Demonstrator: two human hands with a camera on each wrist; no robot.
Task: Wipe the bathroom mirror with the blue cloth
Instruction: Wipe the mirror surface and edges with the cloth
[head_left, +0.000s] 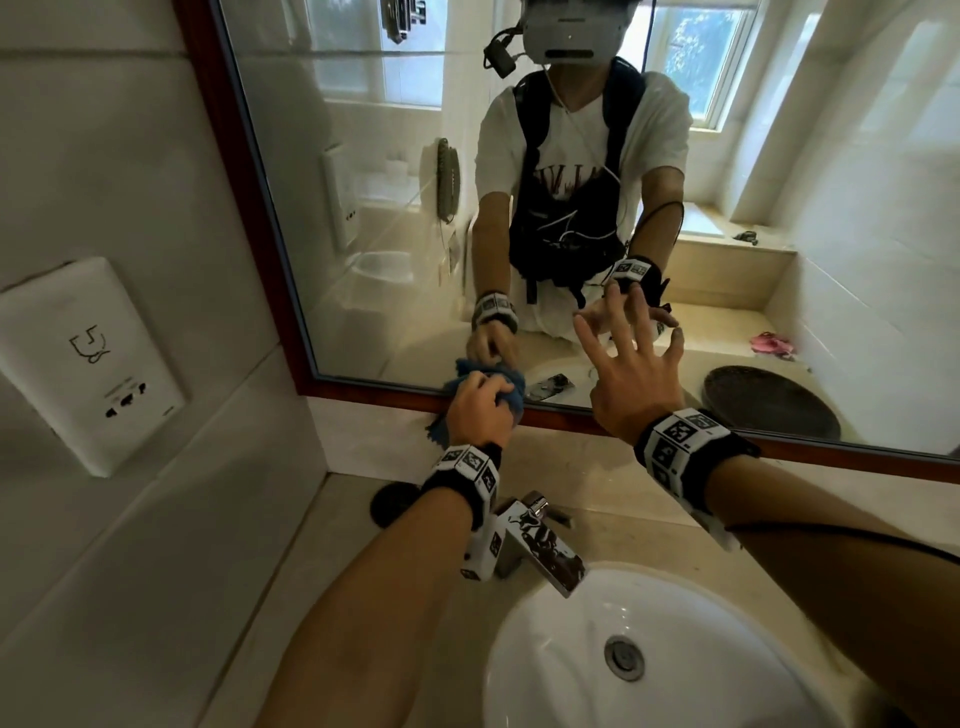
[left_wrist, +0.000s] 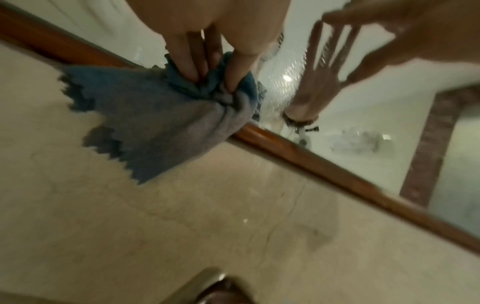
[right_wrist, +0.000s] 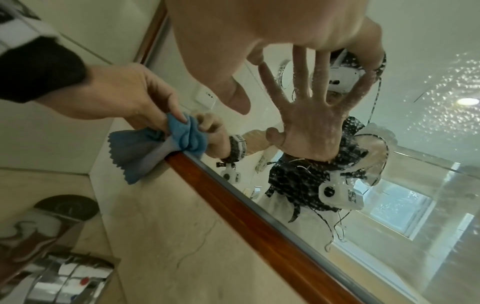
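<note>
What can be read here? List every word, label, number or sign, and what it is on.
No word or number reads clearly.
T-shirt print, reflected in the mirror: letters reversed, strap-covered, unreadable.
Wall socket plate: line pictogram; small print too tiny.
Wrist bands: black-and-white marker squares, no letters.

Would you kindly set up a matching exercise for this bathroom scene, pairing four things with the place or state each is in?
Things:
1. blue cloth
2. right hand
3. faucet
4. left hand

Places or states:
A. fingers spread wide, held up at the mirror glass, holding nothing
B. bunched against the mirror's bottom edge, one corner hanging over the wooden frame
C. standing on the counter behind the white sink
D. fingers curled round the cloth

Pairs: 1-B, 2-A, 3-C, 4-D
</note>
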